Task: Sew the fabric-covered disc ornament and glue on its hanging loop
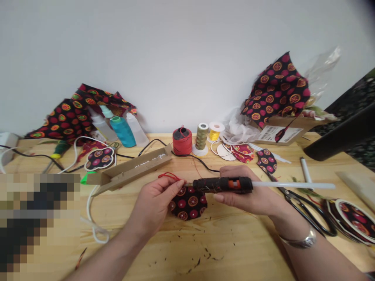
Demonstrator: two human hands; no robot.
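My left hand (159,199) pinches the upper left edge of a dark, round-patterned fabric piece (191,205), with a red cord (168,175) at its fingertips. My right hand (243,195) is wrapped round a black glue gun (222,185), held level with its nozzle pointing left at my left thumb and the fabric's top edge. A long translucent glue stick (293,185) sticks out of the gun's rear, to the right. Whether the nozzle touches the fabric or the cord cannot be made out.
An open cardboard box (137,169) lies left of the fabric. Thread spools, including a red one (182,142), stand behind. Black scissors (307,212) and a patterned round piece (356,220) lie right. Bottles (136,128) and draped cloth (70,117) are back left. White cable (93,222) runs left.
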